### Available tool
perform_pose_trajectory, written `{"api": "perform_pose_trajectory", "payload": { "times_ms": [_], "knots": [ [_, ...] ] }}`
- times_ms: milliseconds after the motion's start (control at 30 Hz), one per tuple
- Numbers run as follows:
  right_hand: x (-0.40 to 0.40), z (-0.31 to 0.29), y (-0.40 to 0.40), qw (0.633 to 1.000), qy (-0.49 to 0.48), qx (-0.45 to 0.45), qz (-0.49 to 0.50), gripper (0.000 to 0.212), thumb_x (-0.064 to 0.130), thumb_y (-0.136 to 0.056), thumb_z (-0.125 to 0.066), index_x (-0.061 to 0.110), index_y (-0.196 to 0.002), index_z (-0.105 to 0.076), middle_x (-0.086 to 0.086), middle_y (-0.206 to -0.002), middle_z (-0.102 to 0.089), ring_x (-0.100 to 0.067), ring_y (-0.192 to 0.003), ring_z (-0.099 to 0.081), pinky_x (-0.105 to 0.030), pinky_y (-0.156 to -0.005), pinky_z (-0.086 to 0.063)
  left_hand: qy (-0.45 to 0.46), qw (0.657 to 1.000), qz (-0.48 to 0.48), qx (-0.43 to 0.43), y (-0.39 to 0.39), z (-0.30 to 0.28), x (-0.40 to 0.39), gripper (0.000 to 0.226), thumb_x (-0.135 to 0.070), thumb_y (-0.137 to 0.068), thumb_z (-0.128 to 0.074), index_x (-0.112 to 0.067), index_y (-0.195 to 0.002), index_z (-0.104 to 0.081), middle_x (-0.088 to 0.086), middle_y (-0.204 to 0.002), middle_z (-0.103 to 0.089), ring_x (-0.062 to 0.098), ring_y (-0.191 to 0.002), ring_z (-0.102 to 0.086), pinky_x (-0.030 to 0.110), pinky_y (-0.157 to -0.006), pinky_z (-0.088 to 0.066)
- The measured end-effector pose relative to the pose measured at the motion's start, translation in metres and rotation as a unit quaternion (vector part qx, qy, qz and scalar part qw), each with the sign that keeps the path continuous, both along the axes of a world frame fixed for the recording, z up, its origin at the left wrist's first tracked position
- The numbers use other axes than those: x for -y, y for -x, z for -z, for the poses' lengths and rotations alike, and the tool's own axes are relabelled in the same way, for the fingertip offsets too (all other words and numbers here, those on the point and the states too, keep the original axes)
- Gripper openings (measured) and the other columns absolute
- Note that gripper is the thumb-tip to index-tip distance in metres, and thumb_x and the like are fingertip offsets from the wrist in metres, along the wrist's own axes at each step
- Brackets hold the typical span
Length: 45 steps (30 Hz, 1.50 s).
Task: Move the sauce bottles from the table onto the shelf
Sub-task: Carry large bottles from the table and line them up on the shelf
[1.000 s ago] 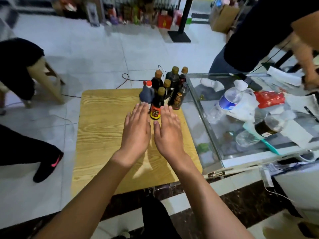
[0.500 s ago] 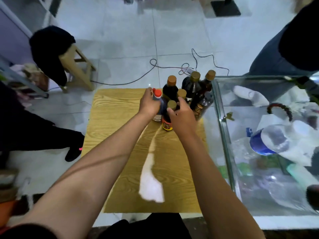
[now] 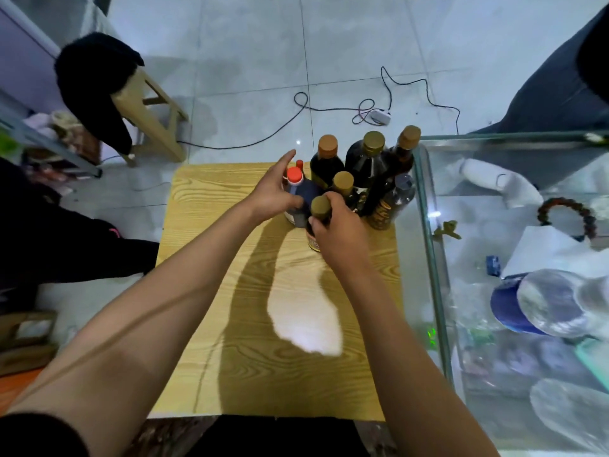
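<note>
At the table's far right corner, among clustered bottles: left hand wrapped round the red-capped bottle, right hand round the gold-capped bottle. Best lifted straight up, clear of neighbours.

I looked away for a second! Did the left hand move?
Yes. The left hand went forward across the wooden table, from the bare wood to the far edge, where it now holds the red-capped bottle.
</note>
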State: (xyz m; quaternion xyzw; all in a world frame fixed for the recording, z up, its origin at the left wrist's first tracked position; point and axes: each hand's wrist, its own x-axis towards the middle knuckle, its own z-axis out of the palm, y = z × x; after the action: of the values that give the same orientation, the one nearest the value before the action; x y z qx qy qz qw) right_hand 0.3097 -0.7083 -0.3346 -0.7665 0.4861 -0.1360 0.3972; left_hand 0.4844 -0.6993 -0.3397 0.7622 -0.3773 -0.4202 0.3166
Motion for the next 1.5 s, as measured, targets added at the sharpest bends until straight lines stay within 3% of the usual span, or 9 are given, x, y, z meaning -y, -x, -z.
{"api": "perform_pose_trajectory", "payload": {
  "times_ms": [167, 333, 500, 700, 800, 1000, 1133, 1300, 1500],
  "knots": [
    [-0.001, 0.004, 0.0, 1.0, -0.015, 0.016, 0.009, 0.043, 0.026, -0.094, -0.063, 0.019, -0.133, -0.048, -0.004, -0.115, -0.069, -0.028, -0.104, -0.064, -0.037, -0.079, -0.05, -0.056, 0.989, 0.121, 0.064, -0.011, 0.001, -0.005, 0.1, -0.018, -0.055, -0.082, -0.035, -0.143, -0.037, 0.005, -0.133, -0.037, 0.022, -0.122, -0.042, 0.03, -0.096, -0.042],
    [-0.003, 0.011, -0.001, 0.998, -0.037, 0.033, 0.025, 0.04, 0.027, -0.094, -0.063, 0.022, -0.131, -0.05, -0.003, -0.109, -0.07, -0.027, -0.097, -0.066, -0.042, -0.08, -0.055, -0.11, 0.972, 0.18, 0.105, -0.022, -0.001, -0.017, 0.092, 0.003, -0.068, -0.072, -0.031, -0.143, -0.032, 0.006, -0.132, -0.032, 0.023, -0.114, -0.04, 0.028, -0.088, -0.041],
    [-0.005, 0.016, -0.002, 0.997, -0.043, 0.055, 0.043, 0.038, 0.028, -0.092, -0.066, 0.022, -0.127, -0.053, -0.003, -0.103, -0.071, -0.026, -0.092, -0.067, -0.044, -0.078, -0.056, 0.013, 0.984, 0.094, 0.15, -0.008, 0.015, -0.024, 0.063, -0.018, -0.067, -0.083, -0.02, -0.121, -0.052, 0.007, -0.12, -0.048, 0.026, -0.109, -0.05, 0.03, -0.087, -0.044],
    [-0.005, 0.019, 0.002, 0.991, -0.081, 0.095, 0.048, 0.037, 0.029, -0.09, -0.07, 0.024, -0.125, -0.059, 0.002, -0.105, -0.072, -0.018, -0.097, -0.066, -0.041, -0.083, -0.056, 0.082, 0.985, -0.114, 0.099, 0.025, 0.028, -0.031, 0.047, -0.036, -0.075, -0.076, -0.021, -0.108, -0.046, -0.001, -0.1, -0.063, 0.02, -0.09, -0.061, 0.042, -0.076, -0.053],
    [-0.009, 0.018, 0.002, 0.991, -0.08, 0.101, 0.037, 0.034, 0.027, -0.089, -0.072, 0.022, -0.122, -0.062, 0.002, -0.102, -0.073, -0.018, -0.095, -0.067, -0.041, -0.083, -0.056, 0.089, 0.976, -0.162, 0.116, 0.033, 0.03, -0.039, 0.044, -0.036, -0.075, -0.075, -0.022, -0.106, -0.047, -0.006, -0.095, -0.063, 0.017, -0.088, -0.061, 0.042, -0.078, -0.053],
    [-0.023, 0.004, 0.013, 0.984, -0.099, 0.13, 0.073, 0.029, 0.026, -0.086, -0.076, 0.023, -0.114, -0.07, 0.008, -0.102, -0.072, -0.012, -0.096, -0.066, -0.039, -0.088, -0.056, 0.048, 0.966, -0.167, 0.193, 0.029, 0.021, -0.077, 0.04, -0.044, -0.066, -0.071, -0.02, -0.094, -0.055, -0.003, -0.088, -0.064, 0.023, -0.085, -0.062, 0.038, -0.071, -0.051],
    [-0.053, -0.018, 0.025, 0.982, -0.09, 0.152, 0.063, 0.025, 0.032, -0.08, -0.079, 0.029, -0.104, -0.073, 0.01, -0.099, -0.075, -0.01, -0.095, -0.069, -0.043, -0.089, -0.057, 0.079, 0.962, -0.191, 0.177, 0.038, 0.013, -0.12, 0.034, -0.041, -0.068, -0.073, -0.021, -0.089, -0.055, -0.002, -0.084, -0.064, 0.024, -0.082, -0.062, 0.035, -0.068, -0.05],
    [-0.109, -0.052, 0.052, 0.963, -0.088, 0.23, 0.11, 0.024, 0.014, -0.078, -0.082, 0.015, -0.102, -0.075, 0.002, -0.101, -0.076, -0.016, -0.101, -0.07, -0.039, -0.094, -0.056, 0.132, 0.962, -0.184, 0.153, 0.049, -0.021, -0.17, 0.028, -0.042, -0.067, -0.068, -0.021, -0.081, -0.057, -0.007, -0.072, -0.063, 0.02, -0.073, -0.061, 0.036, -0.063, -0.049],
    [-0.194, -0.091, 0.101, 0.943, -0.055, 0.27, 0.187, 0.018, 0.008, -0.081, -0.08, 0.011, -0.098, -0.074, 0.003, -0.094, -0.076, -0.003, -0.087, -0.069, -0.02, -0.083, -0.053, 0.236, 0.95, -0.068, 0.193, 0.085, -0.079, -0.219, 0.034, -0.05, -0.068, -0.065, -0.021, -0.086, -0.065, -0.001, -0.072, -0.067, 0.024, -0.072, -0.061, 0.037, -0.062, -0.05]
  ]
}}
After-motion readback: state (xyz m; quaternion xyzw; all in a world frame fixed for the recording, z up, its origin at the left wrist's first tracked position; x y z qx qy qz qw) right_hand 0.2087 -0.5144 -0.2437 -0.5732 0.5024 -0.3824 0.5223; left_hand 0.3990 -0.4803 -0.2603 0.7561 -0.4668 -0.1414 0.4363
